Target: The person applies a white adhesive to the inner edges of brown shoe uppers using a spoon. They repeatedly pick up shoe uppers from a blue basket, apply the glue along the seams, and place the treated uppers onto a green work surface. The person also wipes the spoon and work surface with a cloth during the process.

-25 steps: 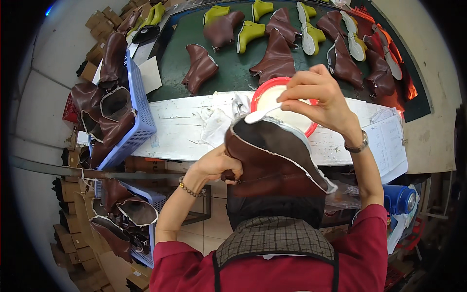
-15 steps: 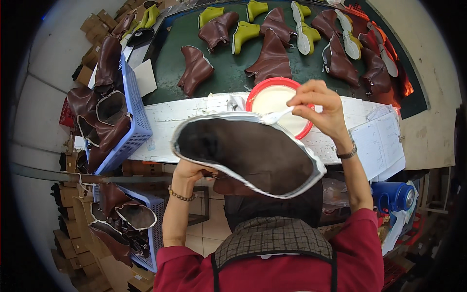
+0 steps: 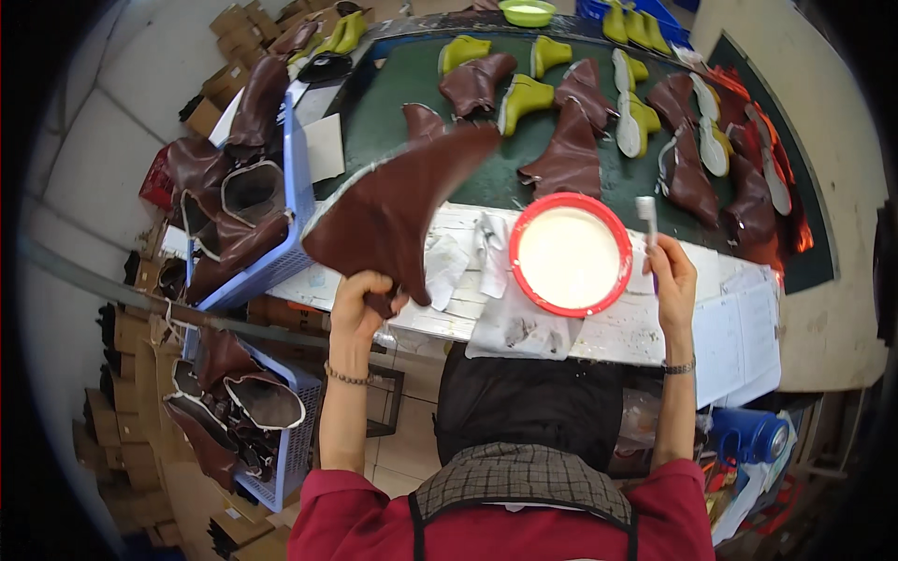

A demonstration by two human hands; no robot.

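Observation:
My left hand (image 3: 360, 304) grips a brown leather boot upper (image 3: 388, 201) by its lower end and holds it up over the left part of the white board. A strip of white runs along the upper's edge. On the right, my right hand (image 3: 673, 276) pinches a small white-headed brush (image 3: 647, 213), raised upright. Between the hands stands a red-rimmed bowl (image 3: 517, 224) filled with a creamy white liquid (image 3: 572, 260). The brush is apart from both the bowl and the upper. Stained white cloths (image 3: 519, 332) lie beside the bowl.
Brown uppers (image 3: 566, 154) and yellow-green boot forms (image 3: 526, 101) spread over the green table (image 3: 374, 122). Blue baskets (image 3: 301, 168) of uppers stand at the left, one lower down. Papers (image 3: 739, 341) lie at right, above a blue jug (image 3: 748, 435).
The upper has swung left and turned from its open side to its outer side. My right hand has drawn the brush away from its edge, to the right. The view has shifted.

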